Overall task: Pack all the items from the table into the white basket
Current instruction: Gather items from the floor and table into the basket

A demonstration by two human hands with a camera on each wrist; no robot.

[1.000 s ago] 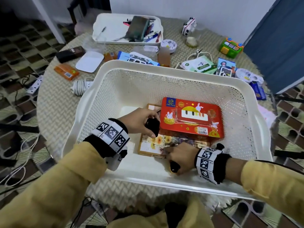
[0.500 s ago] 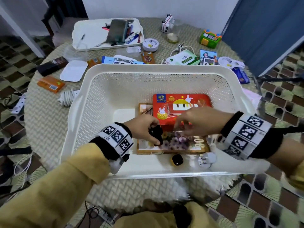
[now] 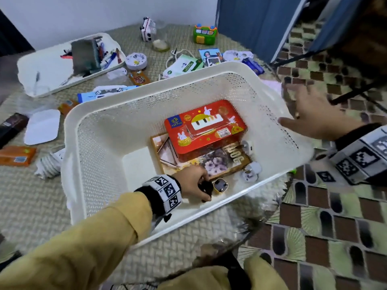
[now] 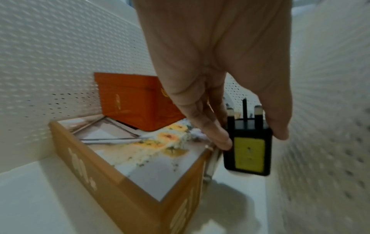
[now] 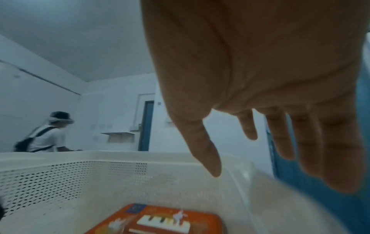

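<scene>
The white basket holds a red piano-print tin lying on a brown flower-print box. Two white plugs lie by the box's right end. A black plug with a yellow rim rests on the floor by the near wall. Low inside the near part, my left hand pinches a black plug with a yellow label between fingers and thumb. My right hand hovers with fingers spread and empty above the basket's right rim.
On the woven table behind the basket lie a white tray of pens, a green toy, a toy ambulance, cards and packets. At left are an orange box, a white cable coil and a white lid. A person stands far off.
My right hand left the plugs in the basket and rose out to the right, fingers opening. My left hand moved towards the near wall, still holding its black plug.
</scene>
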